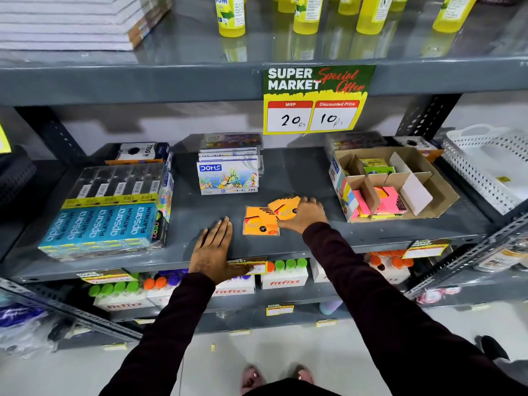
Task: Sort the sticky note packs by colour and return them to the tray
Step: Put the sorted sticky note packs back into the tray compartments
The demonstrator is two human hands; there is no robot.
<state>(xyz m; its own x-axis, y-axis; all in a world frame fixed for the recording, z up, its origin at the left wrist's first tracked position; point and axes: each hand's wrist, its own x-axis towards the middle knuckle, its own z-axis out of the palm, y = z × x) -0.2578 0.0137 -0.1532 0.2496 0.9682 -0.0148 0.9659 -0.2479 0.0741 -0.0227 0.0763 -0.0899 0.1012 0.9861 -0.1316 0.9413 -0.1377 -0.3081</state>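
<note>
On the grey shelf (285, 172), two orange sticky note packs (261, 221) lie overlapping, left of the cardboard tray (445, 204) holding pink and green packs. Right hand (304, 214) rests on upper orange pack, fingers spread. Left hand (213, 250) flat, empty, just beside.

The two sticky note packs (261, 221) on the grey shelf (300, 172) were orange with black markings. In the brown cardboard tray (428, 192) lay pink packs (383, 202) and, further back, what looked like green and yellow ones (374, 164). The sleeves (371, 295) were dark maroon.
</note>
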